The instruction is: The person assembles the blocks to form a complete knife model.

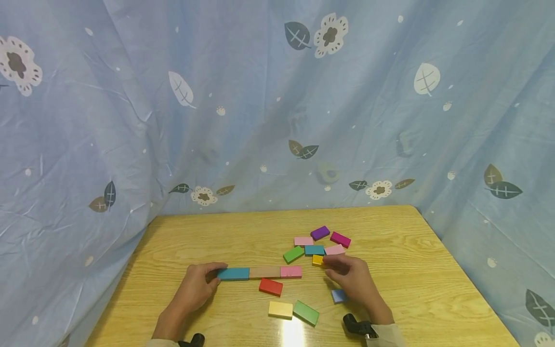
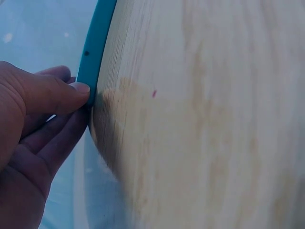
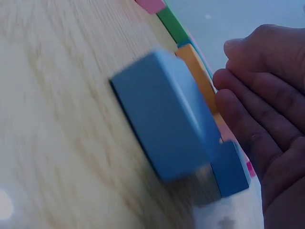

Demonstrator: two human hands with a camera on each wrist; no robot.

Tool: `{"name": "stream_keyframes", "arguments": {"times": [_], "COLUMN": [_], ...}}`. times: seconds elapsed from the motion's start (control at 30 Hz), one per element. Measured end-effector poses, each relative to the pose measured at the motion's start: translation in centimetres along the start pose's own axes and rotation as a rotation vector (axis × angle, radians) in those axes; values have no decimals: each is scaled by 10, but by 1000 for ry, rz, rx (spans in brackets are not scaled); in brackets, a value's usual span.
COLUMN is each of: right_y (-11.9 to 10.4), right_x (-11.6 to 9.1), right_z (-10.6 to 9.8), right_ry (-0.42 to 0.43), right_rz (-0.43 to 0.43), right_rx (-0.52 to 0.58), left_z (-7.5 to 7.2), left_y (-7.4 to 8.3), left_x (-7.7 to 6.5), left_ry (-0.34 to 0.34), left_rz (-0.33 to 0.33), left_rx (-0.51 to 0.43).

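Note:
In the head view my left hand (image 1: 197,286) pinches the left end of a teal block (image 1: 234,274), thumb on the near side and fingers on the far side. The left wrist view shows the thumb against the teal block's edge (image 2: 90,57). That block lies end to end with a plain wood block (image 1: 264,272) and a pink block (image 1: 291,272), forming a straight row. My right hand (image 1: 353,279) hovers with bent, parted fingers at an orange-yellow block (image 1: 318,260), its fingertips overlapping the block's right end. Below that palm lies a blue block (image 1: 339,296), partly hidden.
Behind the row lie green (image 1: 294,254), teal (image 1: 314,250), light pink (image 1: 303,241), purple (image 1: 320,233) and magenta (image 1: 340,239) blocks. Nearer are red (image 1: 270,287), yellow (image 1: 280,310) and green (image 1: 306,313) blocks. A patterned curtain (image 1: 260,120) hangs behind the wooden table (image 1: 390,231).

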State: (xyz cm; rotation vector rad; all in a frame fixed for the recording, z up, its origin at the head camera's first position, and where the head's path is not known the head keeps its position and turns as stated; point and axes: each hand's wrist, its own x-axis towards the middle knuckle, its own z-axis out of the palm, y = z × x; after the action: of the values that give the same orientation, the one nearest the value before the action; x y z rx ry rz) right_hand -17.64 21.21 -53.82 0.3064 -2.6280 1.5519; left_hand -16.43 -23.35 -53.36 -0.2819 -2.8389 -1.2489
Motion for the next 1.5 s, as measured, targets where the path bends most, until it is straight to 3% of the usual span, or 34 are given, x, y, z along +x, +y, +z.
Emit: {"name": "stream_keyframes", "arguments": {"times": [0.23, 0.57, 0.83, 1.27, 1.5], "right_y": [8, 9, 11, 16, 13], "right_x": [-3, 3, 15, 27, 27], "right_z": [-9, -19, -21, -17, -15], "right_ry": [25, 41, 2, -52, -65], "right_rz": [-30, 5, 23, -52, -19], "right_rx": [-13, -68, -113, -152, -160], "left_z": [0, 1, 1, 2, 1], "left_y": [0, 0, 0, 2, 2], "left_x": [-1, 0, 0, 1, -1], "left_ry": [-1, 6, 2, 18, 12], "left_rz": [-7, 1, 1, 7, 5], "left_rx": [0, 6, 3, 19, 24]}}
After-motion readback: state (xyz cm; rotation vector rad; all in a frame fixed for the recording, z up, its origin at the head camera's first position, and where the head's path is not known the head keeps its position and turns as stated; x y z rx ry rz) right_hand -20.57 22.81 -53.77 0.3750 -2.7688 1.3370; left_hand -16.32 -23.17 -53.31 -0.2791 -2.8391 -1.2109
